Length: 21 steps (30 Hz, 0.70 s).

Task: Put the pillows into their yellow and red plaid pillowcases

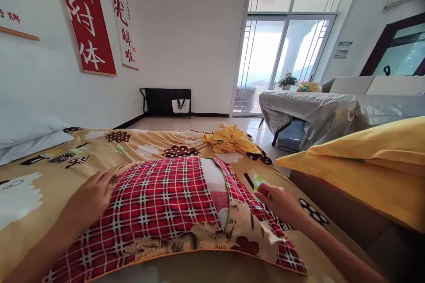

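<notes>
A pillow in a red plaid pillowcase (159,194) lies in front of me on the bed, with a tan floral border along its near side. Toward the right its opening gapes, showing the pale pillow inside (212,174) between the plaid panel and the tan flap (244,221). My left hand (94,192) rests against the pillowcase's left side, fingers stretched along the cloth. Just beyond the right end of the case is my right hand (279,201), its fingers loosely bent and slightly apart, with nothing visible in them.
A crumpled yellow cloth (230,138) lies at the bed's far edge. Yellow cushions or folded fabric (372,154) rise at the right. Beyond stands a table under a plastic cover (312,106). A white pillow (33,137) sits at the left wall.
</notes>
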### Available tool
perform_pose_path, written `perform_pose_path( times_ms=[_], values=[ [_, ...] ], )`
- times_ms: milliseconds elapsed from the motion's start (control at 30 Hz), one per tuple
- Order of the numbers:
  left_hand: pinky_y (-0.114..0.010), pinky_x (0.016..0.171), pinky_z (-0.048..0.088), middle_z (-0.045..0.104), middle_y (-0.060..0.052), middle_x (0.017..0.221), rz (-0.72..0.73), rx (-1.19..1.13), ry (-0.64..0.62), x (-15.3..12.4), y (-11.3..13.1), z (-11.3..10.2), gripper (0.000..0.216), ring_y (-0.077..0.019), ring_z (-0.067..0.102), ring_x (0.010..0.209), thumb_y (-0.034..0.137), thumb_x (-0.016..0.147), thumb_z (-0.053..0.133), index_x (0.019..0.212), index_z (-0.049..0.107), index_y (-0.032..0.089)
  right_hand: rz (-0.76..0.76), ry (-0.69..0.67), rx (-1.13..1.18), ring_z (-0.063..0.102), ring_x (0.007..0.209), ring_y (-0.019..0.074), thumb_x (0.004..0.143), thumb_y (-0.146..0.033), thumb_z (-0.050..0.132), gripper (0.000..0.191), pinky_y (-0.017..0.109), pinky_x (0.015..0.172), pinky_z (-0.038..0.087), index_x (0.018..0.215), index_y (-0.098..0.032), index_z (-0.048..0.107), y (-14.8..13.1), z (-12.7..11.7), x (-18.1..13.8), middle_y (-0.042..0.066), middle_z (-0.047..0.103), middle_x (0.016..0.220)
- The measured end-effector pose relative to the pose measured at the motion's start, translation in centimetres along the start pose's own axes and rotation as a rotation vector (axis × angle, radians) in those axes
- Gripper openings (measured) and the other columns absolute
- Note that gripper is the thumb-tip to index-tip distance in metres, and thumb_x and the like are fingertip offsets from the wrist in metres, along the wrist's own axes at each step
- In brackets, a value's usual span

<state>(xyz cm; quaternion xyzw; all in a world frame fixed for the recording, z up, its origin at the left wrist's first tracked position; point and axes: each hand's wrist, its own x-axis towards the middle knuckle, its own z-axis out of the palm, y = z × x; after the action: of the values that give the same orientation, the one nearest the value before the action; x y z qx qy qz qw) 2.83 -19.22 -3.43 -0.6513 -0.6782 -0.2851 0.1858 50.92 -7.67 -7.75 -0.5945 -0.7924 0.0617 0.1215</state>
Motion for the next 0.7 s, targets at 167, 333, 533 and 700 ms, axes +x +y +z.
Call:
perform_pose_path(
  times_ms=[167, 333, 533, 700],
  values=[
    [-0.037, 0.11, 0.036, 0.058, -0.013, 0.134, 0.256, -0.082, -0.307, 6.3, 13.9, 4.5, 0.044, -0.0216, 0.051, 0.126, 0.02, 0.092, 0.031, 0.125, 0.057, 0.012, -0.001, 0.022, -0.165, 0.067, 0.082, 0.0264, 0.095, -0.039, 0.035, 0.039, 0.031, 0.064, 0.039, 0.102, -0.015, 0.065, -10.3, 0.2, 3.1, 0.016, 0.072, 0.094],
    [-0.048, 0.115, 0.029, 0.041, -0.017, 0.148, 0.178, -0.076, -0.428, 5.0, 18.6, 11.2, 0.053, -0.0261, 0.037, 0.139, 0.034, 0.098, 0.029, 0.141, 0.043, 0.006, -0.053, 0.026, -0.267, 0.068, 0.082, 0.027, 0.09, -0.021, 0.037, 0.034, 0.031, 0.065, 0.038, 0.088, -0.014, 0.07, -11.0, 0.6, 3.3, 0.018, 0.073, 0.09],
    [-0.05, 0.116, 0.026, 0.039, -0.013, 0.15, 0.22, -0.108, -0.293, 1.0, 17.7, 13.6, 0.056, -0.0245, 0.033, 0.141, 0.042, 0.099, 0.026, 0.143, 0.041, 0.01, -0.135, 0.125, -0.126, 0.063, 0.071, 0.0169, 0.093, -0.024, 0.039, 0.029, 0.028, 0.056, 0.023, 0.079, -0.019, 0.064, -12.6, -2.9, 1.6, 0.007, 0.072, 0.08],
    [-0.051, 0.116, 0.026, 0.039, -0.013, 0.151, 0.225, -0.116, -0.315, 0.6, 17.6, 12.9, 0.055, -0.0252, 0.033, 0.141, 0.035, 0.095, 0.034, 0.144, 0.039, 0.009, -0.241, 0.177, -0.107, 0.058, 0.059, 0.0138, 0.092, -0.024, 0.043, 0.021, 0.03, 0.055, 0.017, 0.079, -0.019, 0.059, -14.8, 1.8, 0.5, 0.003, 0.069, 0.07]
  ],
)
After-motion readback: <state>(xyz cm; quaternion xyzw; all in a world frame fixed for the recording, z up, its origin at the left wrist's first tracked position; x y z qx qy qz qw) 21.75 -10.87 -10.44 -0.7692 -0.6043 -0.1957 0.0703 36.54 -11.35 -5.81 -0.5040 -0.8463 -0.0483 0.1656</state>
